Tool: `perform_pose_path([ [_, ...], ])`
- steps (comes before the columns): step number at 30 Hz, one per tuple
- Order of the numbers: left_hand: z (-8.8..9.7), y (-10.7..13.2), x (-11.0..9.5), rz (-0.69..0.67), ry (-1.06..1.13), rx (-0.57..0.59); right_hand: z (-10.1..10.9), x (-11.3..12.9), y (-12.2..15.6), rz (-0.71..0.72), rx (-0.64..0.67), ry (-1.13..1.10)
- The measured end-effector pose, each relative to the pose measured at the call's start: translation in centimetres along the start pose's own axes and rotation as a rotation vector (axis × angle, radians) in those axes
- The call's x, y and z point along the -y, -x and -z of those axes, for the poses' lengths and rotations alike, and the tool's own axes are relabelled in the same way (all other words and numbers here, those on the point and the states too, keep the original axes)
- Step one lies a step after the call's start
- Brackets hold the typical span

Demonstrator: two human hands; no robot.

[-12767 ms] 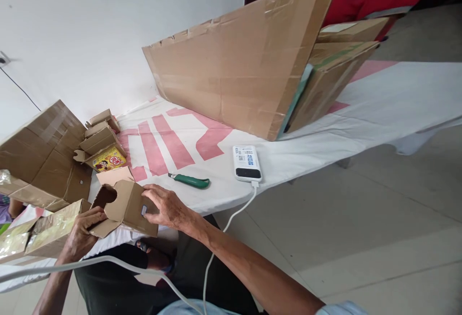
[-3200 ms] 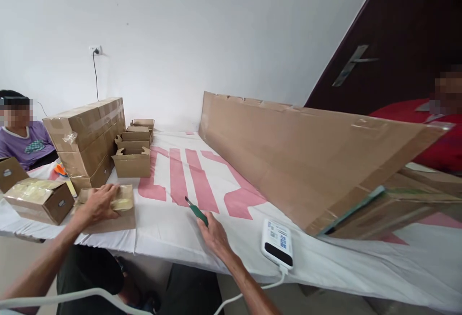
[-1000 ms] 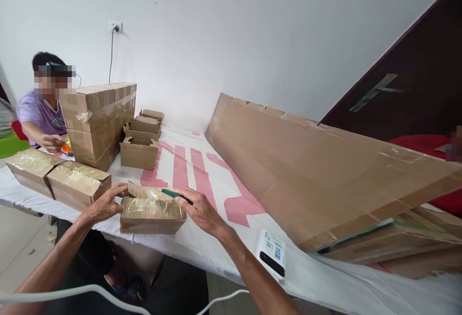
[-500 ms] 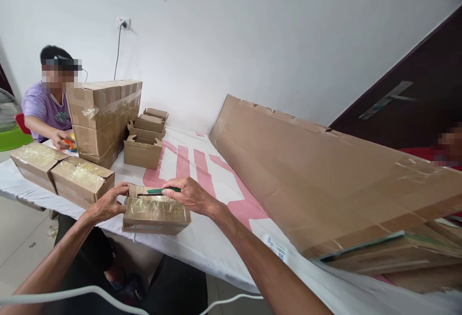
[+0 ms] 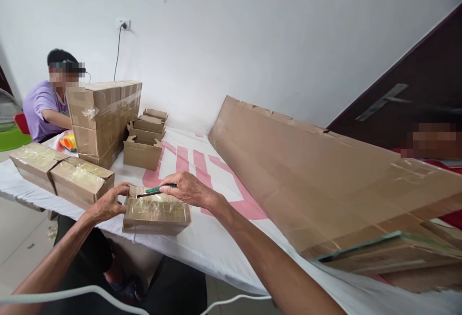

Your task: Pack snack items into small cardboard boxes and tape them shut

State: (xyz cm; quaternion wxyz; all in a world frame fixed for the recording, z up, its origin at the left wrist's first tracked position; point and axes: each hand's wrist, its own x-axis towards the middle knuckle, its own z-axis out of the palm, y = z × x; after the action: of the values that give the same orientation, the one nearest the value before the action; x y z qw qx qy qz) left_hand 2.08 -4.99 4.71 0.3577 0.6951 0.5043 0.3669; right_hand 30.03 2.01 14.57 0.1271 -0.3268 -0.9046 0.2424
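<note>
In front of me at the table's near edge sits a small taped cardboard box [image 5: 157, 216]. My left hand [image 5: 111, 202] grips its left end, thumb at the near side and fingers over the back corner. In my right hand [image 5: 186, 187] is a green-handled utility knife [image 5: 153, 190], held above the box. The knife's tip points left and rests at the taped top near the back left; whether the blade is in the tape I cannot tell. Clear tape on the top looks wrinkled and shiny.
Two taped boxes [image 5: 72, 173] lie end to end on the left, before a stack of boxes [image 5: 104, 118]. Several open cartons [image 5: 142, 154] stand behind. A large cardboard sheet [image 5: 306, 175] leans along the right. One person [image 5: 45, 106] sits far left; another is partly visible at right.
My right hand has shifted slightly left and up, and the knife is tilted more steeply. The person at left has leaned right, their hand now behind the stack, leaving an orange-yellow item on the table.
</note>
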Motion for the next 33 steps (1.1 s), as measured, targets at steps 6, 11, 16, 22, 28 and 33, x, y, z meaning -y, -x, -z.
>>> perform_pose_path([
  [6,0.0,0.1,0.4,0.005,-0.031,-0.035,0.4,1.1,-1.1,0.025,0.075,0.076],
  [11,-0.3,-0.4,1.1,-0.066,-0.074,-0.06,1.8,1.0,-2.1,0.046,0.153,0.138],
  [16,-0.7,-0.7,1.2,-0.048,-0.109,-0.093,2.6,0.9,-2.8,0.095,0.178,0.102],
  [22,-1.2,-0.8,0.6,-0.032,-0.053,-0.055,3.5,0.6,-1.8,0.072,0.189,0.07],
  [28,-1.6,-0.7,0.0,-0.035,0.069,0.0,4.1,-0.4,0.5,0.018,0.001,0.052],
  [33,-1.6,-0.5,0.2,-0.044,0.034,-0.027,3.0,-0.5,1.2,0.038,-0.009,-0.005],
])
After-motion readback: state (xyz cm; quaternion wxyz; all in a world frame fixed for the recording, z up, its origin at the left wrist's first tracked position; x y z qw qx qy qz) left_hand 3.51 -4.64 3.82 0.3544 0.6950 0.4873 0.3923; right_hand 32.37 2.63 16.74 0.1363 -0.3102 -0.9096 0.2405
